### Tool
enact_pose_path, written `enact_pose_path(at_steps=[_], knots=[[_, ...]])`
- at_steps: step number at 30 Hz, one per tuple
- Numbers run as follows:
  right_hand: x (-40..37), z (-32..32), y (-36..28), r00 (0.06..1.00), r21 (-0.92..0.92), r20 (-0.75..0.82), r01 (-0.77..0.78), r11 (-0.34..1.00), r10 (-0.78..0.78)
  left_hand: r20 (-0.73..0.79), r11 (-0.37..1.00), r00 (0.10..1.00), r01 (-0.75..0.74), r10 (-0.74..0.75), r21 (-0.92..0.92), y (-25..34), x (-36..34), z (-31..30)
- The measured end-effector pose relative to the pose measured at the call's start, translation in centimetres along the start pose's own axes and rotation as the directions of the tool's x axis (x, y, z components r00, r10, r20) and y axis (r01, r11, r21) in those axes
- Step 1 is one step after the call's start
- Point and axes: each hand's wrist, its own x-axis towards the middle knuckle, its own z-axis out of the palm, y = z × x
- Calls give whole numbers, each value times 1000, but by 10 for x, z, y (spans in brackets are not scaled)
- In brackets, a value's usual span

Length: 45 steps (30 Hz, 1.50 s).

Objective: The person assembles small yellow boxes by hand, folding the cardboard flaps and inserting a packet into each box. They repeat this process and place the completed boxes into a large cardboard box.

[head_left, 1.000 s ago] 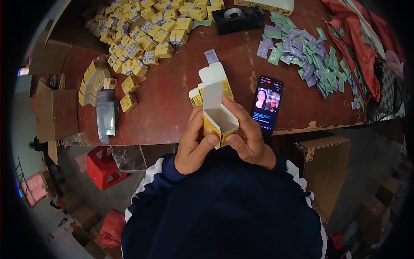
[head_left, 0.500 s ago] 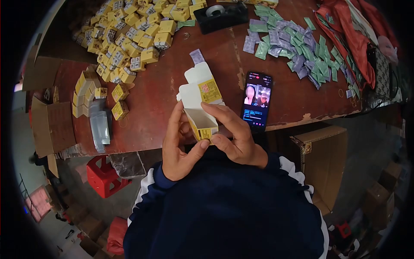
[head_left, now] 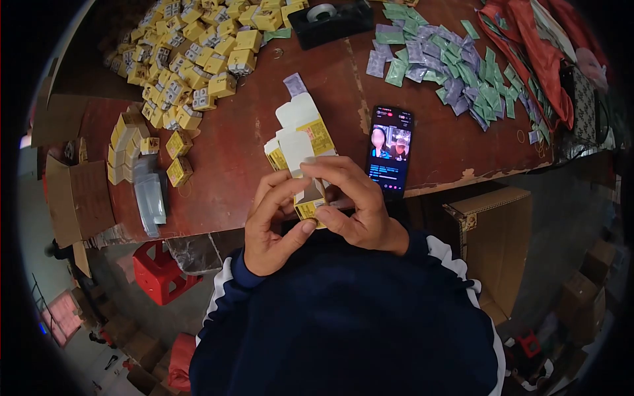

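Note:
Both hands grip a small yellow carton (head_left: 308,210) near the table's front edge. Its open side faces up, and a white inner flap (head_left: 297,146) stands out at the far end. My left hand (head_left: 269,231) is closed on the left side, with a finger over the opening and the thumb at the near end. From the right, my right hand (head_left: 363,211) pinches it, fingertips at the flap and thumb at the near end. Just beyond lie unfolded yellow-and-white cartons (head_left: 318,135), partly covered by the held one, and a purple sachet (head_left: 295,84).
A phone (head_left: 391,152) lies right of my hands. Behind are green and purple sachets (head_left: 449,66), a tape dispenser (head_left: 330,28) and a heap of yellow boxes (head_left: 191,63). Clear plastic pieces (head_left: 150,191) lie left. Below the table are a red stool (head_left: 155,269) and a cardboard box (head_left: 495,251).
My left fingers have moved in over the carton's opening. My right fingertips have shifted left onto the flap. The view has shifted slightly.

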Motion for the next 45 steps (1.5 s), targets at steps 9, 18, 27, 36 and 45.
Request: enact_pose_path(at_steps=[9, 18, 27, 36, 45], knots=[[1, -1, 11, 985, -172, 4, 170, 970, -171, 43, 999, 999, 4, -2, -48, -3, 0, -3], [7, -1, 4, 967, -257, 36, 254, 932, -254, 2, 972, 1000, -26, 28, -234, -17, -2, -3], [7, -1, 5, 980, -104, -13, 195, 975, -197, -62, 933, 995, 51, -78, -357, -12, 1, 0], [9, -6, 2, 998, -11, 46, 44, 999, -44, -41, 947, 998, 25, -40, -319, -11, 1, 4], [13, -4, -7, 997, 59, -11, -78, 995, 78, -9, 954, 989, 140, -148, -264, -3, 0, 3]])
